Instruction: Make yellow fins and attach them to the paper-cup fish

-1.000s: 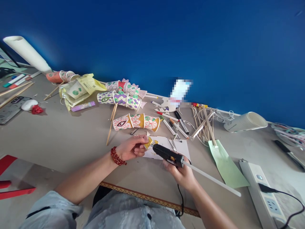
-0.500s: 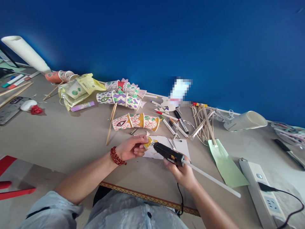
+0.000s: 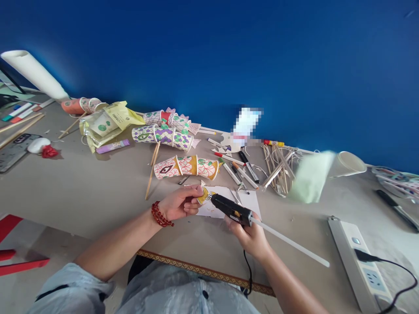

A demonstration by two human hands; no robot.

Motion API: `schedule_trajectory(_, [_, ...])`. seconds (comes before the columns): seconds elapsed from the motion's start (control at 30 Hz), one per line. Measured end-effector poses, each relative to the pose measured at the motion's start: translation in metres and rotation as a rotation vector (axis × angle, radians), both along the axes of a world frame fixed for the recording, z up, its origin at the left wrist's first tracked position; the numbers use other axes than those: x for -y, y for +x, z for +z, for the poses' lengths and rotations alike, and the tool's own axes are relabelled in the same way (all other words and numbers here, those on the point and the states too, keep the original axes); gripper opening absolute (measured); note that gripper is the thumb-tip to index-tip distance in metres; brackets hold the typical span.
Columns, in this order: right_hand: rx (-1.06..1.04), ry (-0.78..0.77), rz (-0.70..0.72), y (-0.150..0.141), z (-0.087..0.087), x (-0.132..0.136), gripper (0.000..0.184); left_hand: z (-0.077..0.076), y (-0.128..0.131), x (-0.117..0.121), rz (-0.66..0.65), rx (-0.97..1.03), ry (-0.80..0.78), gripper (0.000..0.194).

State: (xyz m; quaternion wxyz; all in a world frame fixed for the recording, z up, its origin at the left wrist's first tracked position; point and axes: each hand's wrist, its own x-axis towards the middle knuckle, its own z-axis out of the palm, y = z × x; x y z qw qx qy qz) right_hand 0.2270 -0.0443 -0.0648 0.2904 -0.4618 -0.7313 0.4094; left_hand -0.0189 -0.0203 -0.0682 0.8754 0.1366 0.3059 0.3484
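My left hand (image 3: 185,200) pinches a small yellow paper piece (image 3: 203,196) above the white paper (image 3: 252,201). In my right hand (image 3: 248,233) is a black hot glue gun (image 3: 231,209), its metal nozzle right at the yellow piece; whether they touch I cannot tell. A long white glue stick (image 3: 291,242) sticks out of the gun's back. Just beyond my hands lies a fish made of joined paper cups (image 3: 187,167), with red scales, a painted eye and orange bands. A pair of wooden sticks (image 3: 152,170) lies by its head.
More cup fish (image 3: 163,137) lie behind, near a yellow plastic package (image 3: 113,122). Markers (image 3: 249,167) and wooden sticks (image 3: 275,165) are scattered to the right. A blurred green sheet (image 3: 310,176) is up in front of a paper cup (image 3: 350,164). A power strip (image 3: 360,266) stands at right.
The green sheet has lifted off the table and swung up and back toward the paper cup, blurred by motion. Both my hands, the yellow piece and the glue gun stay almost still.
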Motion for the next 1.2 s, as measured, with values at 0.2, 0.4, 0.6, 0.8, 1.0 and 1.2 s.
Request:
schedule_trajectory(0.2, [0.001,0.015,-0.006,-0.001,0.000,0.000,0.021,0.000,0.001,-0.001,0.000,-0.005,-0.001,0.028])
schedule_trajectory(0.4, [-0.011,-0.015,-0.032,0.001,-0.006,0.002,0.021,-0.003,-0.001,0.000,-0.003,0.012,0.008,0.025])
schedule_trajectory(0.6, [0.007,0.006,-0.003,-0.002,0.004,-0.001,0.021,-0.003,-0.001,0.000,-0.002,0.009,0.011,0.028])
schedule_trajectory(0.8, [0.004,0.022,-0.031,0.000,-0.003,0.001,0.020,-0.002,0.000,0.000,0.006,0.009,-0.005,0.029])
schedule_trajectory(1.0, [-0.015,0.008,-0.044,0.000,-0.005,0.002,0.019,-0.003,-0.001,0.000,0.003,0.029,-0.006,0.027])
schedule_trajectory(1.2, [-0.031,-0.015,-0.022,-0.003,-0.002,0.000,0.018,-0.004,0.000,0.000,0.002,0.056,0.003,0.023])
